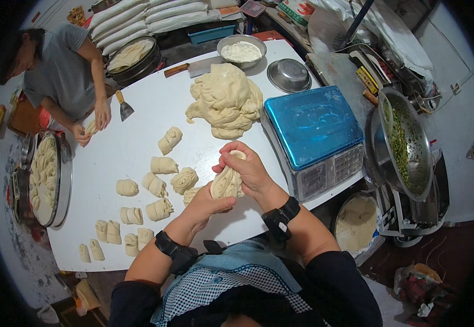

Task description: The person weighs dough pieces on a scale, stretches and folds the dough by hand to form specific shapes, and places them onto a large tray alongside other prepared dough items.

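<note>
Between my two hands, above the near part of the white table (94, 175), is a folded, layered piece of dough (226, 182). My left hand (208, 204) grips its lower left side, thumb across the bottom. From the upper right, my right hand (247, 165) wraps its top end. Left of my hands lie several cut dough rolls, among them a ridged one (184, 180). Another dough roll (191, 195) is partly hidden behind my left hand. Beyond my hands rests a large mound of dough (224, 100).
A blue-topped scale (314, 124) stands at right. Behind the mound are a cleaver (204, 67), a flour bowl (242, 51) and an upturned metal bowl (289, 75). A scraper (124, 107) lies near a co-worker (67, 69) handling dough. A round steamer tray (49, 180) holds shaped dough.
</note>
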Available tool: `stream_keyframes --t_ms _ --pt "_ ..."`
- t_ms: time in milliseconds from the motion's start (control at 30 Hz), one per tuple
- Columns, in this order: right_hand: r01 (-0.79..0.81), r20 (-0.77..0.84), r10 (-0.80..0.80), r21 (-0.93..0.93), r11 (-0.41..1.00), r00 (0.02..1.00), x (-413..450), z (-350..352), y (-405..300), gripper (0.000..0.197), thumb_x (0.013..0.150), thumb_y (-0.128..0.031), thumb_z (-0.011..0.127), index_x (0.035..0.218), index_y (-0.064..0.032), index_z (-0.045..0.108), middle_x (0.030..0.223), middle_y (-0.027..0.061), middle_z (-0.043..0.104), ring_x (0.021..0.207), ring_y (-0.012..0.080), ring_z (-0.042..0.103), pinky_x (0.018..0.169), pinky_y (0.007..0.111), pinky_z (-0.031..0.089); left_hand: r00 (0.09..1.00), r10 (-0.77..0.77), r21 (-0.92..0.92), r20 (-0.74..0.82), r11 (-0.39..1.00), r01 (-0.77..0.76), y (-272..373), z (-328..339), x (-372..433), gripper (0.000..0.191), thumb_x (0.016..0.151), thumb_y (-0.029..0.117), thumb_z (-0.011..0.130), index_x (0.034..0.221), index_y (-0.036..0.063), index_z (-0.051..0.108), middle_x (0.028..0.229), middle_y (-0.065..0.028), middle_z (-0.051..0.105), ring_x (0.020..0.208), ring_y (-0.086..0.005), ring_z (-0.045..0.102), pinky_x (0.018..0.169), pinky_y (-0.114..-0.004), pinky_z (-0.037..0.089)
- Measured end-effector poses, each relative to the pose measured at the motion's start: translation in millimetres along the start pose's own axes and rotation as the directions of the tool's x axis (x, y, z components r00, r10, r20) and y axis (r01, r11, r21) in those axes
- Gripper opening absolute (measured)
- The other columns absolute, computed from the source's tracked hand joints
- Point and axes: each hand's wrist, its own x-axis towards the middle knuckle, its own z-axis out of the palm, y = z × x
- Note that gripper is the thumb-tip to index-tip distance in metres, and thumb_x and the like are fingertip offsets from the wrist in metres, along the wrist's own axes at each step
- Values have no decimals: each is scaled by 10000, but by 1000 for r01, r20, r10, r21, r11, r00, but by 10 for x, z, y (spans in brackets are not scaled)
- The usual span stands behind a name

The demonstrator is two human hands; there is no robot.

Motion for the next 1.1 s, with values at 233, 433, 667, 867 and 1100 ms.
stream_keyframes --t_ms 233,433,667,867,1100 --pt "2 -248 -43 -165 986 968 363 -110 -122 195 879 -148 660 1009 -48 556 706 31 556 553 129 571 550 280 536 981 -193 -2 20 981 193 89 44 -30 273 847 159 713 1039 61 545 626 32 498 462 -49 410 404 -204 291" --pt "74 -414 -70 -5 997 908 545 -394 -81 227 879 -183 658 1011 -32 552 762 70 535 577 179 571 566 320 518 936 -302 -189 183 923 335 84 -36 -142 166 949 183 575 1008 28 571 595 3 493 415 -43 374 383 -192 282" --pt "-54 -298 58 20 998 953 557 -249 -301 363 931 -444 559 828 -98 532 593 4 495 483 125 503 630 340 529 958 -282 -78 48 955 285 7 -67 -114 258 943 185 582 1119 -2 559 600 -21 540 376 -55 380 367 -198 322" --pt "-118 -412 113 14 993 904 665 -393 -239 469 903 -598 487 731 -163 446 539 -16 435 436 128 450 626 396 513 935 -238 -114 262 954 275 22 -78 -236 259 943 196 580 1108 -1 553 559 -10 491 363 -44 351 344 -188 255" --pt "-65 -436 96 86 994 895 666 -256 -258 436 969 -536 394 747 -162 439 527 -22 396 430 137 422 637 410 508 954 -255 -193 156 940 282 36 -82 -187 742 968 619 97 1089 37 541 523 5 406 382 -73 257 365 -207 214"
